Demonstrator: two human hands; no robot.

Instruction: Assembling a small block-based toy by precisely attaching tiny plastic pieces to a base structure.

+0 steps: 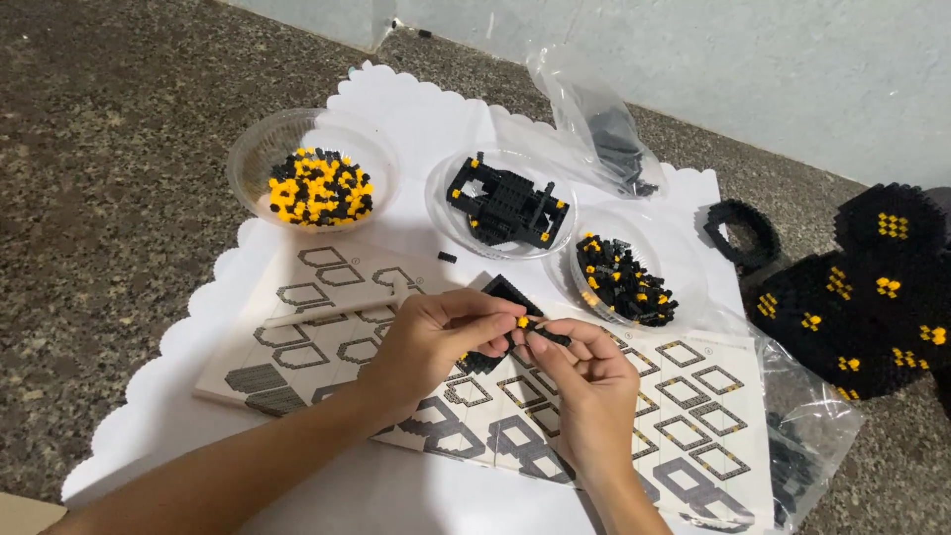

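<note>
Hands' grip: left hand (436,332) and right hand (584,372) both pinching small black brick piece (543,332), long axis left-right, level.

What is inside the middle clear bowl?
The middle clear bowl holds a part-built black brick piece with a few yellow studs. Whatever lies beneath that piece is covered.

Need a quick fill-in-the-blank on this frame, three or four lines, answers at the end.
1. Both hands, left hand and right hand, pinch a small ____ and black brick piece.
2. The instruction sheet lies on a white scalloped ____.
3. ____ clear bowls hold bricks.
4. The left bowl holds yellow and ____ bricks.

Answers: yellow; mat; three; black
</note>
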